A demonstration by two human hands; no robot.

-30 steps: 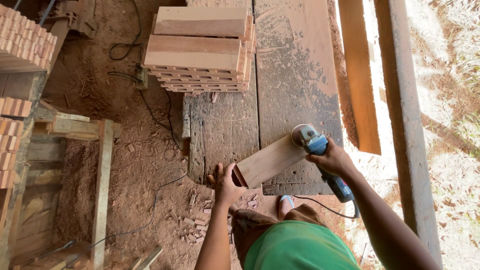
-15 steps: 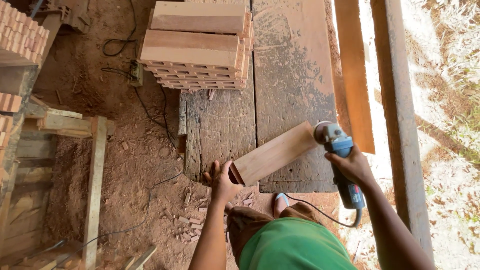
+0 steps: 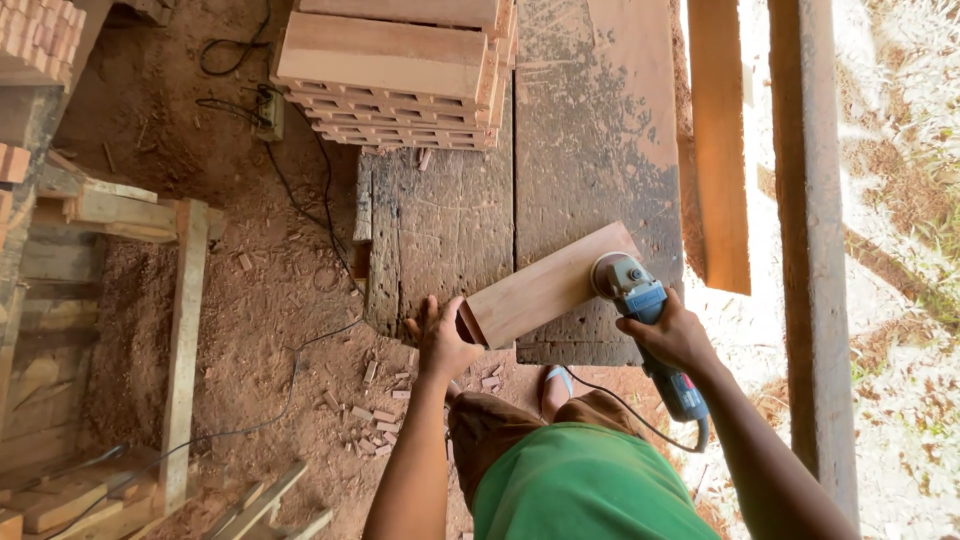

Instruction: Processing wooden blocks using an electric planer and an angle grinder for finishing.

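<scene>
The blue-and-grey handheld power sander (image 3: 640, 310), gripped tight in the right hand (image 3: 672, 335), is now working the far right end of the pale rectangular wooden board (image 3: 548, 286), having slid there from nearer the middle. The left hand (image 3: 440, 340) is clamping the board's near end, fingers curled, on the dark weathered plank tabletop (image 3: 440, 215). Stacked reddish timber slats (image 3: 395, 70) are crowding the far side; a black cable (image 3: 300, 200) is trailing left across the sawdust floor.

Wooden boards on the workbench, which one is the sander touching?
The single light board lying slantwise at the bench's near edge. The left hand grips its near end while the right hand holds the sander on its far end. The others sit stacked farther back.
</scene>
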